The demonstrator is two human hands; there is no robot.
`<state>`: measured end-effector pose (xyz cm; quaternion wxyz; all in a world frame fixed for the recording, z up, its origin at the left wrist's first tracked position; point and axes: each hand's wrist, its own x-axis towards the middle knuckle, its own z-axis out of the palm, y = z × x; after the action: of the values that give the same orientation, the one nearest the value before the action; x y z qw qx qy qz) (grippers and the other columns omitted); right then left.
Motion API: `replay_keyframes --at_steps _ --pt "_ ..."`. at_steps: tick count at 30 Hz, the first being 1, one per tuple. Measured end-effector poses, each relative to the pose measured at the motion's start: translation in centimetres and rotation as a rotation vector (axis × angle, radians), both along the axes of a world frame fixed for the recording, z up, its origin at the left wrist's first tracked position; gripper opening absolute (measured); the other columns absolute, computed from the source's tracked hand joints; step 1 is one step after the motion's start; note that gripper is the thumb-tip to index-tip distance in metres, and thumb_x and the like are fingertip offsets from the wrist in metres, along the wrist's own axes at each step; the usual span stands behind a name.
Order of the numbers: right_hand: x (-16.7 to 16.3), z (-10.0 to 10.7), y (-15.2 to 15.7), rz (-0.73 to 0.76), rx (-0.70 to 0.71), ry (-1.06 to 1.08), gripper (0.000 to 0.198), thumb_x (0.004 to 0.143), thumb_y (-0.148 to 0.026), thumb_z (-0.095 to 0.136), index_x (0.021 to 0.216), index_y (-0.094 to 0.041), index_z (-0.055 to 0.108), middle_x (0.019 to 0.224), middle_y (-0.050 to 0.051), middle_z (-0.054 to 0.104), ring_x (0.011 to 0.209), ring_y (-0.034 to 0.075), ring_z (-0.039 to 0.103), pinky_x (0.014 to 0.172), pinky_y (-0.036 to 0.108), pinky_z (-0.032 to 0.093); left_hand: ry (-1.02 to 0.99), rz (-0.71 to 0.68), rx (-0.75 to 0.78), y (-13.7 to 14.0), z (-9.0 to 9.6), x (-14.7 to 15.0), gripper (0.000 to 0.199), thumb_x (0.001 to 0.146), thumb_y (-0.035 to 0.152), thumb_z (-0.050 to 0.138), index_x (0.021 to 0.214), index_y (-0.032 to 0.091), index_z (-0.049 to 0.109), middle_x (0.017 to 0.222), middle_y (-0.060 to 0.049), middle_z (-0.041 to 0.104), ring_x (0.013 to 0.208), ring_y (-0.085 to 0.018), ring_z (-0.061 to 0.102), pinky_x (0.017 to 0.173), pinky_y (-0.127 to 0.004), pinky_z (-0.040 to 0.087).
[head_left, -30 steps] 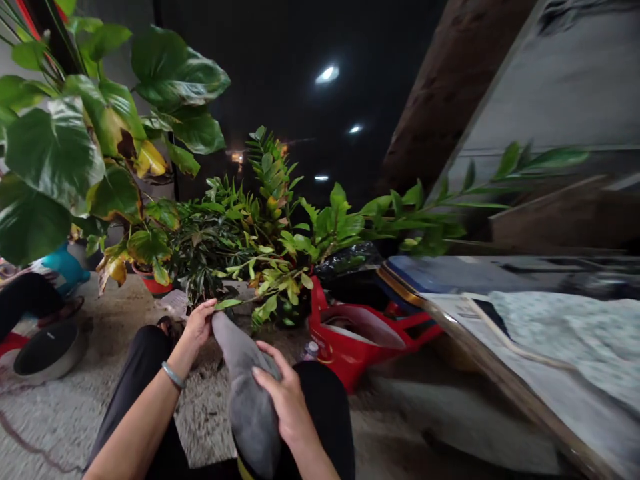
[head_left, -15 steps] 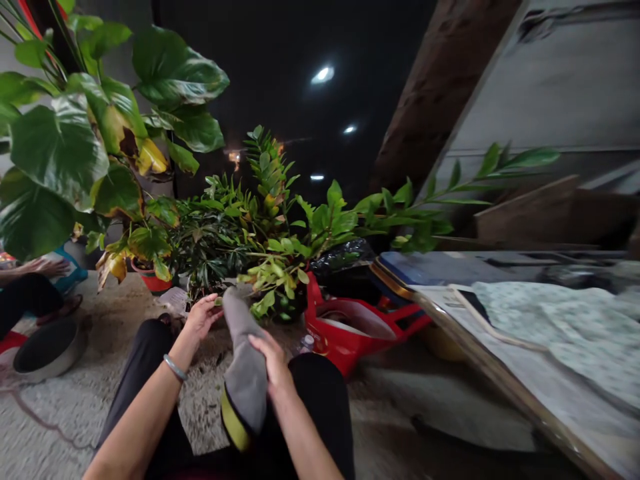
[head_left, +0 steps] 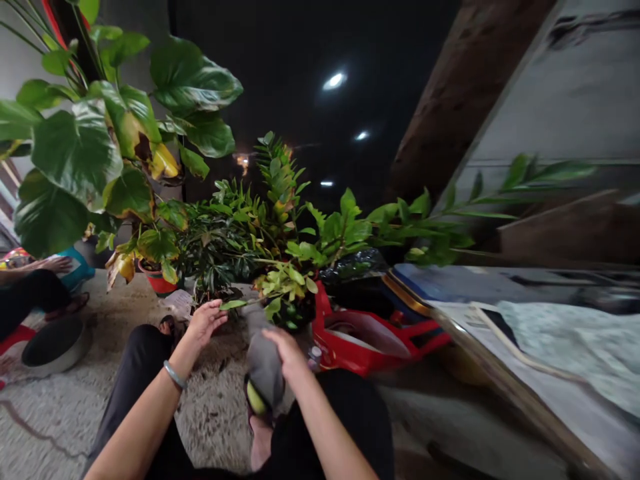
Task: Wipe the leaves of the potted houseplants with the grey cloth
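My left hand, with a bracelet at the wrist, has its thumb and forefinger pinched at the tip of a long green leaf. The leaf sits on a stem of the potted plant in front of me. In my right hand is what looks like a grey sock with a yellow-green band at its lower end. Motion blurs its upper end, just below the leaf's stem. Whether the sock touches the leaf, I cannot tell. Below it, between my knees, a bare foot shows.
A large-leaved plant rises at the left above a red pot. A red bag stands right of my knee beside a small bottle. A cloth-covered table is at the right. Another person's hand and a round basin are at left.
The sock has dropped lower and tilts more away from my left hand. The view has shifted slightly left, and the foot beneath the sock now shows. My left hand stays at the leaf.
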<state>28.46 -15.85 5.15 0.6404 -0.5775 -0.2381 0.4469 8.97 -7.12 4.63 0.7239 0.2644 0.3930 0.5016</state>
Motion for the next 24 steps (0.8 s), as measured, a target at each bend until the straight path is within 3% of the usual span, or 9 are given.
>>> replay_keyframes --at_steps 3,7,10,12,14,17,20,22,24 --pt "-3.9 0.0 -3.1 0.211 -0.101 -0.021 0.032 0.042 -0.023 0.079 0.073 -0.018 0.074 0.062 0.002 0.072 0.059 0.024 0.066 0.059 0.034 0.051 0.032 0.025 -0.007 -0.1 -0.5 -0.7 0.025 0.070 0.001 0.071 0.093 0.012 0.069 0.076 -0.006 0.069 0.072 -0.016 0.069 0.074 -0.028 0.056" --pt "-4.8 3.6 -5.6 0.328 -0.001 -0.112 0.043 0.053 -0.031 0.079 0.094 -0.021 0.076 0.076 0.000 0.075 0.073 0.023 0.067 0.070 0.032 0.051 0.119 0.149 -0.084 -1.5 -0.9 -2.9 0.028 0.071 0.003 0.071 0.097 0.014 0.068 0.079 -0.005 0.070 0.068 -0.014 0.067 0.069 -0.026 0.054" --pt "-4.3 6.8 -4.4 0.185 0.167 -0.186 0.051 0.057 -0.037 0.078 0.106 -0.023 0.071 0.095 0.003 0.076 0.089 0.027 0.067 0.083 0.035 0.051 0.096 0.282 -0.116 -3.7 -0.2 -4.4 0.020 0.076 0.013 0.072 0.096 0.016 0.068 0.091 -0.008 0.072 0.072 -0.015 0.067 0.071 -0.028 0.054" --pt "-4.7 8.1 -2.8 0.145 0.274 -0.261 0.054 0.059 -0.035 0.077 0.111 -0.023 0.070 0.112 0.005 0.073 0.106 0.029 0.064 0.097 0.038 0.047 0.005 0.256 0.001 -5.3 1.1 -4.6 0.029 0.077 0.024 0.075 0.104 0.019 0.068 0.108 -0.011 0.071 0.086 -0.019 0.069 0.079 -0.032 0.055" --pt "-5.8 8.5 -1.3 0.234 0.338 -0.312 0.056 0.061 -0.029 0.074 0.116 -0.023 0.068 0.122 0.006 0.070 0.115 0.030 0.061 0.104 0.040 0.043 -0.064 0.166 0.166 -6.6 2.7 -4.1 0.046 0.072 0.034 0.080 0.115 0.021 0.068 0.121 -0.012 0.068 0.102 -0.025 0.068 0.087 -0.035 0.053" --pt "-7.5 8.3 -0.1 0.495 0.392 -0.348 0.060 0.061 -0.020 0.071 0.121 -0.024 0.066 0.126 0.005 0.069 0.119 0.028 0.061 0.107 0.040 0.042 0.017 0.157 0.257 -7.4 4.9 -2.8 0.055 0.061 0.037 0.087 0.109 0.017 0.070 0.104 -0.010 0.074 0.098 -0.027 0.068 0.085 -0.033 0.052" --pt "-7.4 7.6 1.2 0.703 0.399 -0.306 0.066 0.061 -0.019 0.073 0.126 -0.025 0.064 0.111 0.003 0.074 0.102 0.025 0.068 0.094 0.037 0.051 0.110 0.238 0.208 -7.0 5.5 -2.7 0.049 0.055 0.034 0.089 0.096 0.016 0.068 0.083 -0.006 0.074 0.076 -0.023 0.069 0.073 -0.031 0.053" --pt "-6.4 6.7 2.8 0.628 0.286 -0.193 0.059 0.064 -0.026 0.076 0.122 -0.023 0.065 0.084 0.000 0.075 0.075 0.021 0.069 0.070 0.031 0.055 0.130 0.262 0.172 -6.6 5.5 -3.5 0.048 0.052 0.030 0.089 0.092 0.016 0.067 0.077 -0.004 0.073 0.066 -0.021 0.067 0.066 -0.031 0.053" --pt "-5.3 5.5 4.9 0.448 0.138 -0.076 0.048 0.066 -0.033 0.077 0.111 -0.020 0.066 0.065 -0.001 0.069 0.055 0.017 0.063 0.050 0.025 0.048 0.158 0.272 0.158 -6.2 6.0 -4.5 0.047 0.049 0.027 0.089 0.089 0.016 0.066 0.072 -0.003 0.072 0.060 -0.019 0.065 0.061 -0.029 0.052"
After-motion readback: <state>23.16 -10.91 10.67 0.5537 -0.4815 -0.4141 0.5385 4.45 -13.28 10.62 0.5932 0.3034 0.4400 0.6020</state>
